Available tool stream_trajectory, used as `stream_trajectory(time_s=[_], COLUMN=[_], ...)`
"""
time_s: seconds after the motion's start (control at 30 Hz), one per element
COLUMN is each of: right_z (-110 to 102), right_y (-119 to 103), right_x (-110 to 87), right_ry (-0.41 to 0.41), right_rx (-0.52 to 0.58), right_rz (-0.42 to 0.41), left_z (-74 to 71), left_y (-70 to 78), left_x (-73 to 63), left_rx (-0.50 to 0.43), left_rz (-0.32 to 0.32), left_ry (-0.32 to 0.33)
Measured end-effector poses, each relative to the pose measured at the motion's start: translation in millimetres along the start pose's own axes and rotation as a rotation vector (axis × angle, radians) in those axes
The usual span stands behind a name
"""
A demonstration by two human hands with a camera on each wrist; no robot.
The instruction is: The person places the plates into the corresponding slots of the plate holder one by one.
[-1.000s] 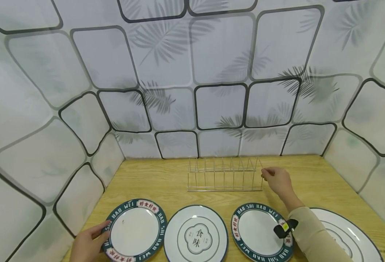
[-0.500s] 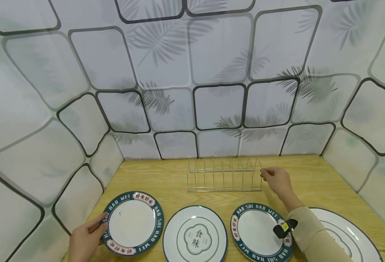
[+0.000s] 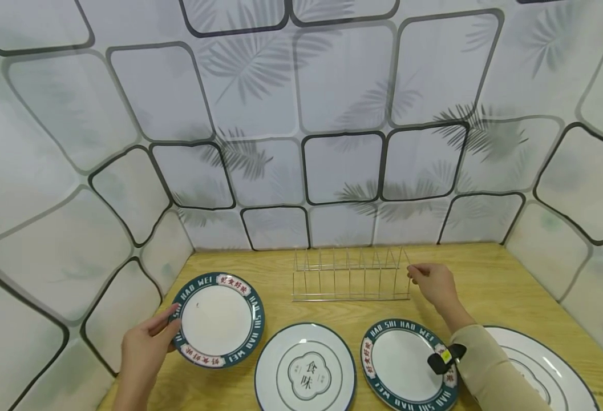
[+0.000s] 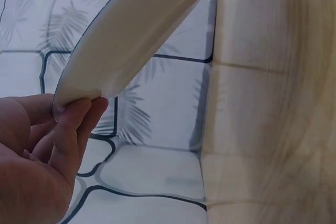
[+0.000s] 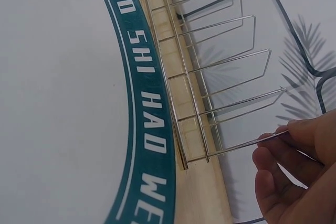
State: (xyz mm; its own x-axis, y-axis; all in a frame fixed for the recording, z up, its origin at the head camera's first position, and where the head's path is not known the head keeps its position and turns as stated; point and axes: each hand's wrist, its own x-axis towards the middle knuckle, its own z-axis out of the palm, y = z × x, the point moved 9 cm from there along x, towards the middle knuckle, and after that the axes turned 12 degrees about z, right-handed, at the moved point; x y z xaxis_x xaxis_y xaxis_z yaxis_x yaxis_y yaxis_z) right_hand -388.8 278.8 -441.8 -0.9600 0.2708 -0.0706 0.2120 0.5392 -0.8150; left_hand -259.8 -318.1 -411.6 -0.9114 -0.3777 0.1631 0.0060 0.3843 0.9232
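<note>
Plate (image 3: 217,319) held aloft at left, wire dish rack (image 3: 349,281) pinched at right

Farthest left, the left hand (image 3: 146,343) grasps the plate by its green-banded rim, fingers curled against the underside in the left wrist view. The plate is tilted, raised clear of the wood-grain table (image 3: 250,261), left of the rack. To its right, a white plate (image 3: 305,368) with a flower-shaped medallion and Chinese characters lies flat. Farther back stands the rack, its upright wire dividers in a row. Nearer the camera, a second green-banded plate (image 3: 410,364), lettered HAO SHI HAO WEI, lies on the table. The right hand (image 3: 436,283) pinches the rack's right end wire between thumb and fingers. A beige sleeve (image 3: 496,371) partly hides a larger, thin-rimmed white plate (image 3: 553,365) at far right.
</note>
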Motion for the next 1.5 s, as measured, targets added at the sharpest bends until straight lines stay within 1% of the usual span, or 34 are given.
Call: stream_trajectory(time_s=[0.1, 0.17, 0.3, 0.47, 0.57, 0.7, 0.8, 0.93, 1.1, 1.23, 1.4, 1.5], right_z=[0.5, 0.7, 0.5, 0.0, -0.3, 0.0, 0.2, -1.1, -2.7, -2.1, -1.7, -1.1], right_y=[1.8, 3.1, 4.6, 3.8, 3.7, 4.3, 4.4, 3.3, 2.4, 4.9, 4.8, 4.1], right_x=[-0.3, -0.4, 0.1, 2.3, 3.1, 2.9, 2.3, 1.8, 2.4, 2.8, 2.1, 1.7], right_ry=[0.002, 0.004, 0.012, 0.020, 0.022, 0.019, 0.020, 0.034, 0.047, 0.046, 0.050, 0.047], right_rx=[0.005, 0.007, 0.006, 0.010, 0.011, 0.017, 0.019, 0.011, 0.005, 0.002, -0.007, -0.005], right_rz=[0.002, 0.004, 0.003, -0.010, -0.010, 0.010, 0.021, 0.016, 0.007, 0.013, -0.005, -0.009], left_z=[7.3, 13.1, 23.1, 35.7, 43.9, 54.4, 62.5, 71.3, 80.5, 88.9, 99.6, 104.6], left_y=[13.1, 21.9, 37.0, 51.3, 62.4, 76.4, 84.0, 94.0, 109.2, 120.5, 132.0, 136.9], left_x=[5.7, 9.3, 15.2, 21.4, 25.4, 30.2, 33.4, 38.1, 42.8, 44.1, 45.6, 46.6], left_rx=[-0.042, -0.062, -0.066, -0.122, -0.147, -0.129, -0.131, -0.142, -0.122, -0.113, -0.045, 0.001], left_rz=[0.030, 0.057, 0.113, 0.147, 0.190, 0.255, 0.295, 0.350, 0.423, 0.475, 0.557, 0.587], left_ry=[-0.002, -0.015, -0.028, -0.005, 0.020, 0.051, 0.061, 0.082, 0.116, 0.127, 0.142, 0.160])
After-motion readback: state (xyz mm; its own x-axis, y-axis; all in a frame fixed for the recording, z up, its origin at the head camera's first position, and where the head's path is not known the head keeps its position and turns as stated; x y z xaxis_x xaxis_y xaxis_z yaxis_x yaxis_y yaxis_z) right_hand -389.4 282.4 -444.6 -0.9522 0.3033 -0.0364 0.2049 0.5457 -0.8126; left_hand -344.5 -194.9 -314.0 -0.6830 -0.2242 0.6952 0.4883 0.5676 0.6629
